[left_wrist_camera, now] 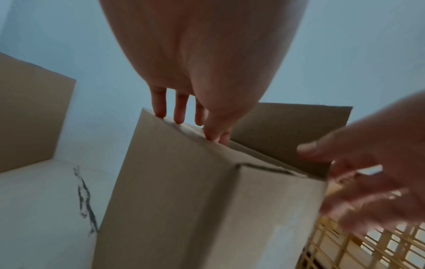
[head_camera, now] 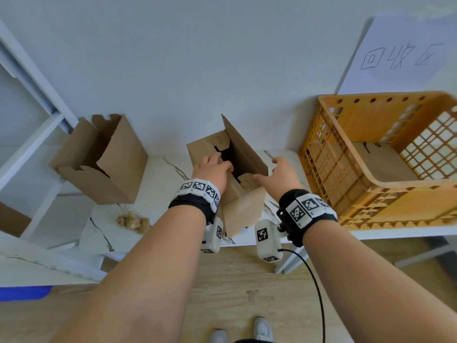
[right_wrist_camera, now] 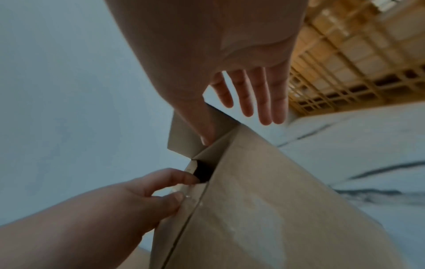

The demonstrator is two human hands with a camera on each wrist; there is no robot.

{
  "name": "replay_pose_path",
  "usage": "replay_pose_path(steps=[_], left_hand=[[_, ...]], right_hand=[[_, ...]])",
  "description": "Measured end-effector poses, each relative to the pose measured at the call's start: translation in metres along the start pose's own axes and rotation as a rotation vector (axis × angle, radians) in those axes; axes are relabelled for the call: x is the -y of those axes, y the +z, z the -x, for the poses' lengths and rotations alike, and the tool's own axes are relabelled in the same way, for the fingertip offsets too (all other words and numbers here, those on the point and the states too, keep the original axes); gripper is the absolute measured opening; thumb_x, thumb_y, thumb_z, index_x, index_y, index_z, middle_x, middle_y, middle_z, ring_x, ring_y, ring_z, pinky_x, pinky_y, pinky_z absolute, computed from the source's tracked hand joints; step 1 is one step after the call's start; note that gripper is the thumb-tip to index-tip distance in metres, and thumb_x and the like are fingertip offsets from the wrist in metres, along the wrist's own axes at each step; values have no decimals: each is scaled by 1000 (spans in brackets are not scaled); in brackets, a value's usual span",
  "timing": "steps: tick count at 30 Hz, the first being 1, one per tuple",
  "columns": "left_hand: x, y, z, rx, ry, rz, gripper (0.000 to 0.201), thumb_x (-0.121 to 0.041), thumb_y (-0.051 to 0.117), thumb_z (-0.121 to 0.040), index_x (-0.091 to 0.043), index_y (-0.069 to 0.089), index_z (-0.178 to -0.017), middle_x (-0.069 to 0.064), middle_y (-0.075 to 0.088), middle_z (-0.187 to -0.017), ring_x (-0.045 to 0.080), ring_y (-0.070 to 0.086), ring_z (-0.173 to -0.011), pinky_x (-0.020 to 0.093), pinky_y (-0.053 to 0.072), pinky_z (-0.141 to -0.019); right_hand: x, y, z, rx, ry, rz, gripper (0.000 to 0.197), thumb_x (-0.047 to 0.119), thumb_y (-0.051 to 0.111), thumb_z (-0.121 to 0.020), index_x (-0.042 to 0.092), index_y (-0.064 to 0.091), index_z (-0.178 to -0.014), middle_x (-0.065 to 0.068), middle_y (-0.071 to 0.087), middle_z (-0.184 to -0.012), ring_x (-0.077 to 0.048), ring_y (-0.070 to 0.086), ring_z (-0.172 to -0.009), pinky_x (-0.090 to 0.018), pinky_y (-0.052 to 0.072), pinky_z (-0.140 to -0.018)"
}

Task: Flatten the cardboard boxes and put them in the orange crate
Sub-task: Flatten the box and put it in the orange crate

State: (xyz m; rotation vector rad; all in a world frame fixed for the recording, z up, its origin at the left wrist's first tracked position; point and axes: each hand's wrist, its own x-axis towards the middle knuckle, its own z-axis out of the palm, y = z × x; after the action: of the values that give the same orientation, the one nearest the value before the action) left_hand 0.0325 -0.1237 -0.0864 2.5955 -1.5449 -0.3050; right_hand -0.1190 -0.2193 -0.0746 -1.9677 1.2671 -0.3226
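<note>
A brown cardboard box (head_camera: 243, 206) stands on the white marble table (head_camera: 160, 191), its top open and one long flap (head_camera: 243, 147) upright. My left hand (head_camera: 217, 164) grips a top flap at the opening, fingers hooked inside and thumb outside. In the left wrist view its fingertips (left_wrist_camera: 179, 118) lie along the box (left_wrist_camera: 184, 200) top edge. My right hand (head_camera: 269, 169) is open beside the upright flap; in the right wrist view the fingers (right_wrist_camera: 264, 102) are straight and the thumb touches the flap. The orange crate (head_camera: 385, 186) stands to the right with a flattened box (head_camera: 385, 164) inside.
A second open cardboard box (head_camera: 99, 159) stands at the left of the table, against the wall. Crumpled brown tape (head_camera: 133, 222) lies near the front edge. A white shelf frame (head_camera: 37, 134) is at the far left, and a paper sign (head_camera: 400, 55) hangs above the crate.
</note>
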Motion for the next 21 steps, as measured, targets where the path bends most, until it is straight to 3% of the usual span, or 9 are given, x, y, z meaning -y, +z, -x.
replay_pose_path(steps=[2, 5, 7, 9, 12, 15, 21], left_hand=[[-9, -6, 1, 21, -11, 7, 46, -2, 40, -87, -29, 52, -122, 2, 21, -156, 28, 21, -137, 43, 24, -107], [-23, -19, 0, 131, 8, 30, 50, 2, 40, -84, -31, 60, -115, -6, 33, -150, 25, 24, -134, 42, 24, -104], [-30, -26, 1, 214, 40, 63, 43, -4, 47, -83, -34, 63, -110, -10, 41, -144, 22, 24, -135, 42, 24, -107], [-32, -31, 3, 305, 55, 59, 36, -16, 57, -82, -32, 59, -114, -7, 45, -136, 20, 22, -136, 40, 28, -108], [-33, -33, 6, 418, 89, -38, 57, -31, 75, -72, -26, 50, -123, -2, 45, -125, 20, 24, -130, 42, 40, -101], [-33, -30, 6, 345, 134, -110, 57, -34, 83, -64, -28, 53, -112, -6, 45, -105, 21, 33, -111, 42, 46, -89], [-32, -29, 6, 264, 147, -86, 52, -31, 85, -64, -27, 58, -109, -3, 43, -103, 21, 35, -108, 41, 39, -90]], right_hand=[[-13, 7, 1, 56, 81, -11, 61, 36, 64, -88, 16, 38, -140, -11, 55, -128, -26, 59, -109, -33, 48, -84], [-20, 15, -2, 112, 54, -26, 42, 35, 60, -91, 15, 51, -127, -9, 68, -100, -23, 67, -89, -38, 55, -81], [-19, 15, -5, 92, 28, -23, 35, 32, 60, -91, 15, 55, -120, -8, 69, -92, -22, 67, -83, -38, 56, -79], [-17, 13, -9, 75, 35, -27, 32, 32, 62, -90, 14, 58, -116, -7, 70, -88, -22, 68, -80, -39, 57, -79], [-17, 11, -13, 74, 55, -37, 26, 30, 63, -90, 14, 61, -110, -6, 71, -80, -21, 69, -76, -39, 59, -77], [-14, 13, -13, 64, 38, 11, 22, 29, 61, -91, 13, 62, -106, -8, 70, -83, -23, 68, -79, -36, 57, -76], [-7, 15, -15, 44, 52, 64, 19, 30, 59, -93, 15, 61, -104, -8, 69, -87, -22, 67, -81, -36, 56, -76]])
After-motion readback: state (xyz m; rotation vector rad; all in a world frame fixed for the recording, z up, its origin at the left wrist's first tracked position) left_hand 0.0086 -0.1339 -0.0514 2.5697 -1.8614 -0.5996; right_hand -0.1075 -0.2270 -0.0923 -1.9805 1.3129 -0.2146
